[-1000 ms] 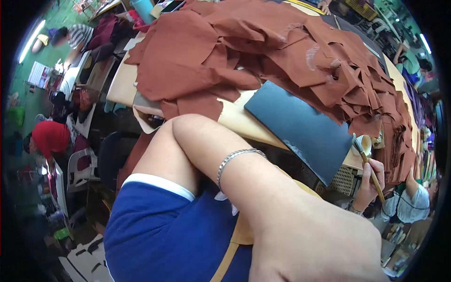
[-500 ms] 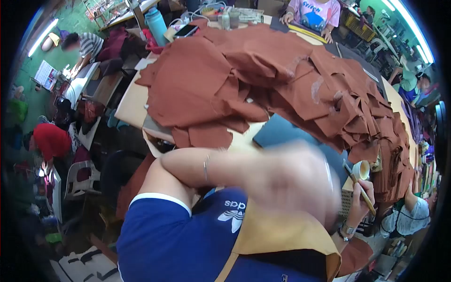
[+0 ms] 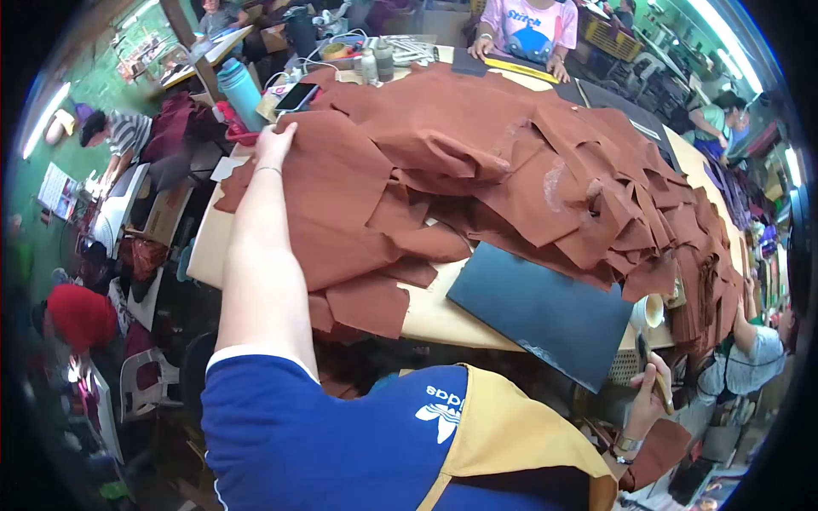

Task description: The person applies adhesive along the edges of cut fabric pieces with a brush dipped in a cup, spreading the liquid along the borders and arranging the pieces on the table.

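Observation:
My left hand (image 3: pixel 274 146) is stretched to the far left of the pile, its fingers closed on the edge of a large reddish-brown leather-like sheet (image 3: pixel 328 192). In my right hand (image 3: pixel 649 393), low at the right, is a wooden-handled brush (image 3: pixel 661 390), its dark head pointing up. Just beyond the brush head is a white cup (image 3: pixel 649 312), tilted in my view. Between my hands a dark blue-grey board (image 3: pixel 537 311) lies at the near table edge, its surface bare. Heaped reddish-brown pieces (image 3: pixel 545 183) curve around behind it.
A phone (image 3: pixel 296 98), a teal bottle (image 3: pixel 241 95) and small bottles (image 3: pixel 384 60) stand at the far left of the table (image 3: pixel 443 311). Across it, a person in a pink shirt (image 3: pixel 530 30) has hands near a yellow ruler (image 3: pixel 521 70). Another person's arm (image 3: pixel 750 324) reaches in at right.
My left hand has swung from in front of my chest out to the far left and taken hold of the sheet's edge. The board is uncovered. My right hand keeps the brush, slightly lower.

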Tool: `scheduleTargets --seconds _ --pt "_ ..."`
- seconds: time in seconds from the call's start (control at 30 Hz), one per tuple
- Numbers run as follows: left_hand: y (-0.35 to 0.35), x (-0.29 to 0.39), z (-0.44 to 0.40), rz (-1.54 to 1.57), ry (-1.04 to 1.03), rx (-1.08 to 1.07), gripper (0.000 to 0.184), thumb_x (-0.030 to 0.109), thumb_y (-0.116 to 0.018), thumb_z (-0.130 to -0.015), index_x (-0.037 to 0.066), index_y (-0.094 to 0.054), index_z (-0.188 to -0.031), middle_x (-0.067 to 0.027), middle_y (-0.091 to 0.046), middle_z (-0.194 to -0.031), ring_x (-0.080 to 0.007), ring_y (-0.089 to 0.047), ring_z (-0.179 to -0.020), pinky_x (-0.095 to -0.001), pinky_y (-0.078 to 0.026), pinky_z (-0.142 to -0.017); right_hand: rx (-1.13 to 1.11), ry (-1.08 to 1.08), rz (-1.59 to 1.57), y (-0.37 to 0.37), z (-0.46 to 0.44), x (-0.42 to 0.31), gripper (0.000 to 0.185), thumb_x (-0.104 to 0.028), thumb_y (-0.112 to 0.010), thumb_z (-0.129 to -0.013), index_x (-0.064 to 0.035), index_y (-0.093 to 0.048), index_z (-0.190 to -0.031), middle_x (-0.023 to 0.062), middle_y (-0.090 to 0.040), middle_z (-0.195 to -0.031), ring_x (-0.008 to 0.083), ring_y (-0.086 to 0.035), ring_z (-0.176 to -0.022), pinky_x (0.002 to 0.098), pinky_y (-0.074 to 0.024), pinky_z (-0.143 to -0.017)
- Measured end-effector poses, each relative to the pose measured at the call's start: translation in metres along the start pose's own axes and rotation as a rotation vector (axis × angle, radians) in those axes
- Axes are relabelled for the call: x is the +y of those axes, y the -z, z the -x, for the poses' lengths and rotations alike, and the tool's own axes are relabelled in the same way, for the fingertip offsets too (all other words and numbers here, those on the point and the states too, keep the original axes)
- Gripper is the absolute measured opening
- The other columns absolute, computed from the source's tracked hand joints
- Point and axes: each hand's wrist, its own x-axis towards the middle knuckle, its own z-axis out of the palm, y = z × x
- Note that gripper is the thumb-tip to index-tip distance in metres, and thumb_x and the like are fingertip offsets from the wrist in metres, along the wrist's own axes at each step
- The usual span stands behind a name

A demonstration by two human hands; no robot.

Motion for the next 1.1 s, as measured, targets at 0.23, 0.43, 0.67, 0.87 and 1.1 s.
scheduleTargets --seconds 0.23,0.43,0.67,0.87,1.1 --pt "0.027 0.051 -0.006 0.344 -0.439 0.349 0.035 0.034 -0.067 -0.095 0.002 -0.057 -0.103 -0.015 -0.064 -0.09 -0.0315 -0.062 -0.082 -0.0412 -0.05 -0.077 -0.026 -0.014 -0.012 -0.003 0.011 0.002 0.026 -0.02 -0.054 -0.105 -0.0007 -0.064 -0.121 0.0022 -0.064 -0.068 0.008 -0.054 -0.061 0.0241 -0.0465 -0.063" --pt "0.134 0.205 0.107 0.38 -0.73 -0.298 0.042 0.033 -0.075 -0.09 0.003 -0.058 -0.116 -0.0045 -0.061 -0.106 -0.0148 -0.056 -0.097 -0.0288 -0.045 -0.09 -0.105 -0.107 -0.255 -0.031 -0.007 -0.018 0.023 -0.022 -0.047 -0.109 -0.0032 -0.058 -0.115 0.0095 -0.072 -0.089 0.0132 -0.068 -0.08 0.0272 -0.0545 -0.077" --pt "0.14 0.218 0.135 -0.035 -0.963 -0.299 0.047 0.019 -0.073 -0.087 0.008 -0.06 -0.13 -0.0125 -0.067 -0.119 -0.021 -0.061 -0.115 -0.0323 -0.044 -0.103 -0.247 0.073 -0.351 -0.073 -0.024 -0.039 0.02 -0.022 -0.055 -0.105 -0.0028 -0.058 -0.106 0.0085 -0.073 -0.092 0.0133 -0.069 -0.085 0.0269 -0.0548 -0.079" --pt "0.157 0.239 0.158 0.46 -1.025 -0.42 0.039 -0.002 -0.044 -0.099 0.002 -0.059 -0.135 -0.0072 -0.065 -0.128 -0.0143 -0.058 -0.118 -0.0279 -0.039 -0.108 -0.25 0.114 -0.426 -0.088 -0.035 -0.044 0.017 -0.019 -0.062 -0.101 -0.004 -0.054 -0.101 0.0117 -0.075 -0.097 0.0129 -0.07 -0.09 0.0252 -0.0542 -0.079" --pt "0.247 0.281 0.279 0.732 -1.098 -0.732 0.046 0.008 -0.049 -0.094 -0.005 -0.056 -0.138 -0.0131 -0.059 -0.138 -0.0196 -0.056 -0.126 -0.0302 -0.039 -0.111 -0.301 0.312 -0.435 -0.108 -0.068 -0.079 0.05 -0.017 -0.083 -0.083 -0.0104 -0.04 -0.107 0.0198 -0.065 -0.127 0.0214 -0.066 -0.112 0.0308 -0.0536 -0.087"
